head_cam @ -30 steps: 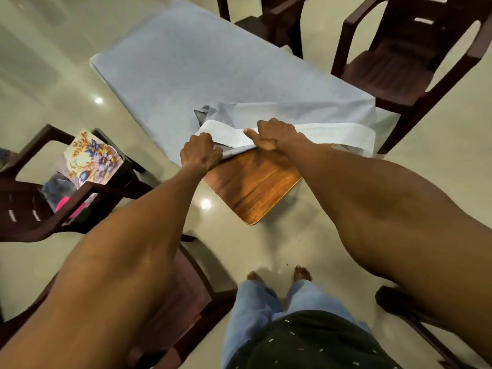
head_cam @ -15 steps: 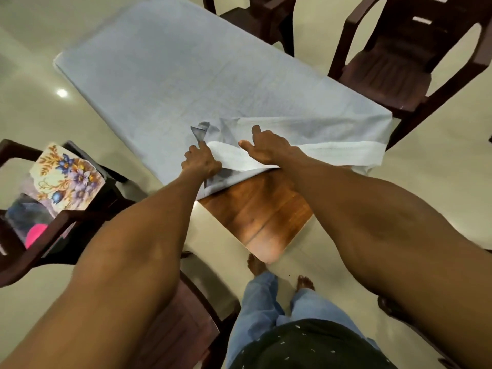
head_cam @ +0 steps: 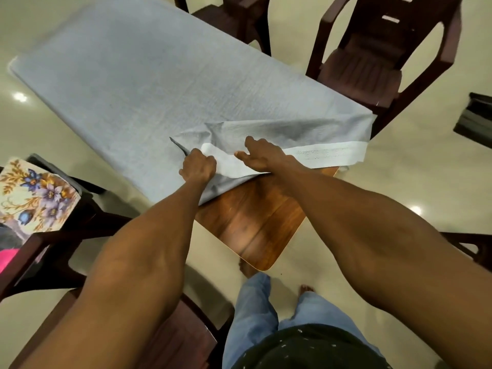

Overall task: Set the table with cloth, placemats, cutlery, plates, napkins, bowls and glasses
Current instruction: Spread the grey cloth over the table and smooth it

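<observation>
We are gripping the folded-back hem of the cloth [head_cam: 149, 83] in our fisted left hand [head_cam: 198, 166], while our right hand [head_cam: 262, 155] is pinching the same pale hem beside it. The cloth is covering most of the surface [head_cam: 255, 222], leaving the near wooden corner bare. It seems light, soft and limp, so holding the hem is best.

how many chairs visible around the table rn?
5, maybe more out of frame: far end chair; far right chair; left chair holding floral placemats; near chair under the left arm; part of a chair at right edge.
</observation>
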